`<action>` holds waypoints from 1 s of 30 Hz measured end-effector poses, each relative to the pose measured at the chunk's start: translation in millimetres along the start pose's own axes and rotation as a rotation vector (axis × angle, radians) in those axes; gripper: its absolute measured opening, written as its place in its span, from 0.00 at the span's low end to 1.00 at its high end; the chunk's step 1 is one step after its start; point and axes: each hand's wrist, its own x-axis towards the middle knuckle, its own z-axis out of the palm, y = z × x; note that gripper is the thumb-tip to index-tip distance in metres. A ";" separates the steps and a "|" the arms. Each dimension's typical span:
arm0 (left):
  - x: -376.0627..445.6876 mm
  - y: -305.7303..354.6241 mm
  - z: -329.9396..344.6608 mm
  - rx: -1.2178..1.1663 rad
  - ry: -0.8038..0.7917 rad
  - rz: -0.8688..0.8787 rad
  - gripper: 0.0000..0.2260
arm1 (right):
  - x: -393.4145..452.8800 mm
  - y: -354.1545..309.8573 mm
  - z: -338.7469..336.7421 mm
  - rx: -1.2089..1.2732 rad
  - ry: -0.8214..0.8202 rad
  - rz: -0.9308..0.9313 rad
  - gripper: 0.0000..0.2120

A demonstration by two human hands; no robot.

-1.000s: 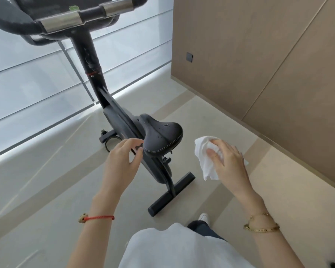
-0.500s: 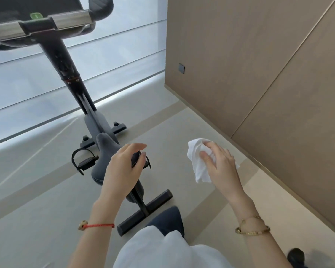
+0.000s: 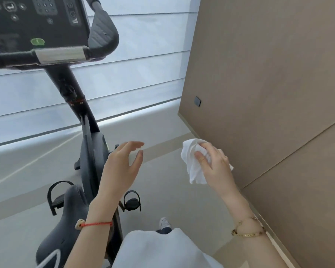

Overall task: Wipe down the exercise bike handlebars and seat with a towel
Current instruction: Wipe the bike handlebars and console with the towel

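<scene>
White and bunched, the towel [image 3: 193, 161] sits in the right hand [image 3: 214, 165], whose fingers and thumb are curled round it, with loose folds hanging out below the thumb; hand and towel are in the air to the right of the exercise bike [image 3: 91, 151], touching no part of it. The left hand [image 3: 122, 165] hovers just to the right of the bike's upright frame, fingers relaxed and slightly bent, thumb apart from them, holding nothing. The bike's handlebars [image 3: 103, 37] are at its top, well above both hands, a black curved grip rising past a silver section of the crossbar, beside the dark console [image 3: 37, 22] with its buttons and a green mark. The dark seat [image 3: 66, 225] is at the bike's near end, below the left forearm, which crosses in front of part of it. A pedal [image 3: 132, 202] with a strap shows on each side of the frame. A red cord bracelet [image 3: 97, 223] circles the left wrist, a gold bangle [image 3: 249, 230] the right. A brown panelled wall [image 3: 269, 84] stands to the right of the bike.
</scene>
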 end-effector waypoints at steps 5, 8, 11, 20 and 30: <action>91.7 7.0 -5.6 0.046 0.162 -0.036 0.11 | 122.7 -12.8 4.6 0.059 -0.064 -0.144 0.12; 137.3 5.9 -26.4 0.095 0.292 -0.012 0.11 | 185.2 -34.9 13.4 0.138 -0.100 -0.234 0.12; 178.9 8.9 -54.3 0.162 0.433 0.017 0.11 | 247.2 -65.1 23.6 0.204 -0.112 -0.320 0.13; 291.2 20.0 -120.3 0.348 0.718 0.086 0.10 | 425.4 -189.6 41.5 0.479 0.055 -0.591 0.14; 364.7 -39.8 -115.5 0.503 0.723 -0.132 0.09 | 599.7 -316.3 106.1 0.700 0.164 -0.567 0.22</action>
